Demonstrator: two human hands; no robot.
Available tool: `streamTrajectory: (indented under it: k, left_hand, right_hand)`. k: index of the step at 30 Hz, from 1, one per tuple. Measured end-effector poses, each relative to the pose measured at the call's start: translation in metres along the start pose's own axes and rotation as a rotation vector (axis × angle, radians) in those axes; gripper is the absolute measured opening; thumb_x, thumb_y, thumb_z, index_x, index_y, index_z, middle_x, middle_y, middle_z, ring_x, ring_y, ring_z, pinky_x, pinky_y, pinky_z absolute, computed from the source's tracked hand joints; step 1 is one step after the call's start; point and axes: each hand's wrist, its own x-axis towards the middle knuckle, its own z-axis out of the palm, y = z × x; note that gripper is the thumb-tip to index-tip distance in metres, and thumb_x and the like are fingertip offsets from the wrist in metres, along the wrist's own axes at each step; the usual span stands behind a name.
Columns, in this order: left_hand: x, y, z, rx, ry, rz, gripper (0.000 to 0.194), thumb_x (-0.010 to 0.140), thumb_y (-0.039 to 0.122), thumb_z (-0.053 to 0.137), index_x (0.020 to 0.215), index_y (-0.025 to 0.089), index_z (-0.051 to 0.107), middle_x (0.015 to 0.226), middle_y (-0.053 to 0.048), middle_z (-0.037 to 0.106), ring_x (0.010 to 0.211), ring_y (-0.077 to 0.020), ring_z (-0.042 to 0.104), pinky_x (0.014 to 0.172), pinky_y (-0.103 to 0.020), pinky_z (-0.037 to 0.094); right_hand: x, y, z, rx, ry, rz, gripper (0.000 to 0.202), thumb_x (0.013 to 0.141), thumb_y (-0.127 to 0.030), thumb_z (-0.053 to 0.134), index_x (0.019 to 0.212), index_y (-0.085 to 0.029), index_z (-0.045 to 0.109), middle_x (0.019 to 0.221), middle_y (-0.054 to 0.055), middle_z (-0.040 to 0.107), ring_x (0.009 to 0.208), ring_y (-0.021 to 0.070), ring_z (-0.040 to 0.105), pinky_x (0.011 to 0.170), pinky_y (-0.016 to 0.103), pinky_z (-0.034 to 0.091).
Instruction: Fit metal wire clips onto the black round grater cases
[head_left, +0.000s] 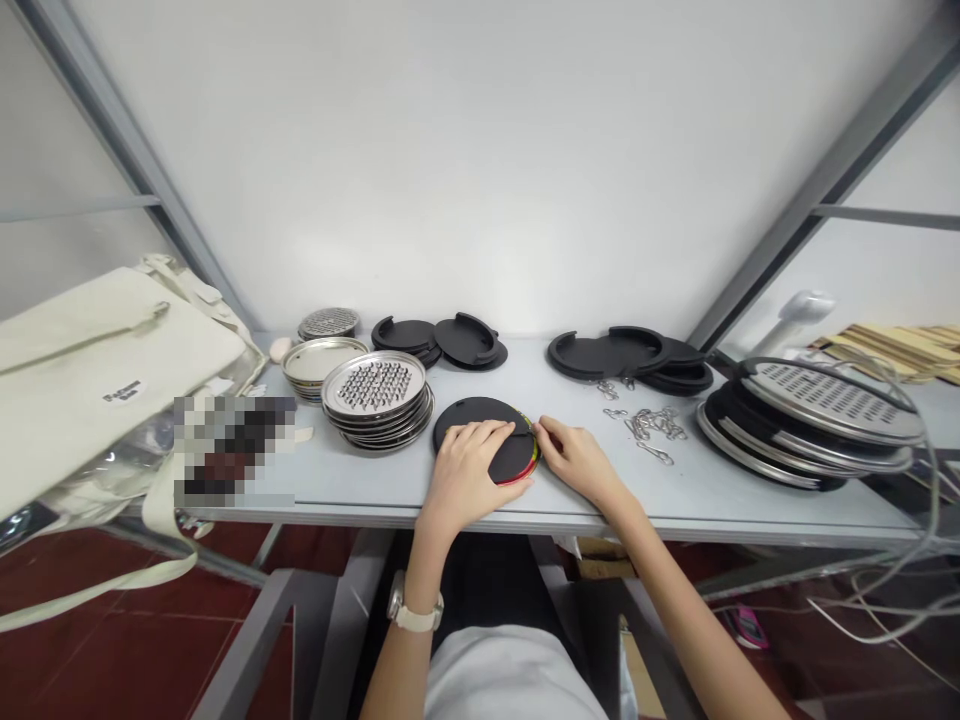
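Note:
A black round disc (480,408) lies near the table's front edge, with a red and yellow rim showing on its right side. My left hand (469,470) holds it from the left, fingers across its top and thumb along the near edge. At the right rim, my right hand (574,455) is closed in a pinch; whatever is between its fingertips is too small to make out. Left of the disc stands a stack of round metal graters (375,385). Small metal hooks or clasps (654,424) lie in a loose pile to the right.
Behind are black round holders (469,340), more black holders (607,352) and a stack of metal lids (322,358). Large round graters (817,410) are piled at right, near hanging white cables (930,490). A cream bag (112,360) occupies the left end.

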Motion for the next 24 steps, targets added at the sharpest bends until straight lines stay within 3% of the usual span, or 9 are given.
streamTrajectory:
  k: [15,24]
  left_hand:
    - [0.0006,-0.0002,-0.0030,-0.038,-0.018,0.032,0.059,0.073,0.041,0.071,0.127,0.026,0.051,0.122,-0.001,0.058,0.111,-0.0238,0.051,0.099,-0.039,0.034]
    - [0.0003,-0.0021,-0.0011,-0.046,-0.016,0.023,0.058,0.073,0.043,0.071,0.126,0.027,0.052,0.123,-0.001,0.058,0.111,-0.0237,0.051,0.098,-0.039,0.035]
  right_hand:
    - [0.0000,-0.0012,0.0002,0.025,0.021,0.000,0.031,0.095,-0.034,0.032,0.071,-0.022,0.048,0.058,0.000,0.057,0.051,0.0155,0.052,0.055,0.024,0.031]
    - [-0.0001,-0.0010,-0.0010,0.074,-0.002,-0.004,0.028,0.094,-0.032,0.034,0.069,-0.022,0.041,0.056,-0.002,0.051,0.050,0.0138,0.047,0.054,0.024,0.030]
